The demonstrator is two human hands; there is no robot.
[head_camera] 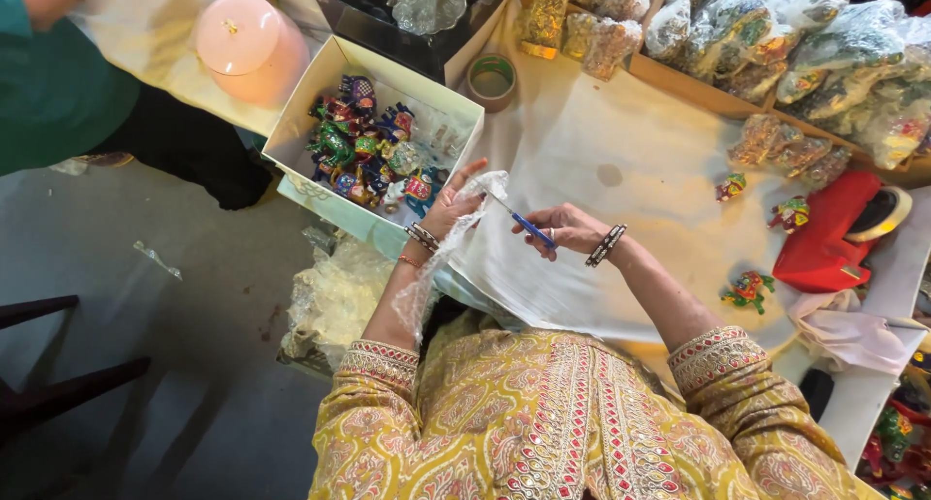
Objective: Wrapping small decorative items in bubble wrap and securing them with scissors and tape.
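My left hand holds a strip of clear plastic wrap that hangs down past my wrist. My right hand grips small blue-handled scissors, their blades pointing at the top of the plastic near my left fingers. Both hands hover over a white cloth on the table. Just left of my left hand stands an open white box full of small colourful figurines.
A red tape dispenser and loose colourful figurines lie at the right. Trays of packed bags line the back. A tape roll, a pink round box and another person in green are at the left.
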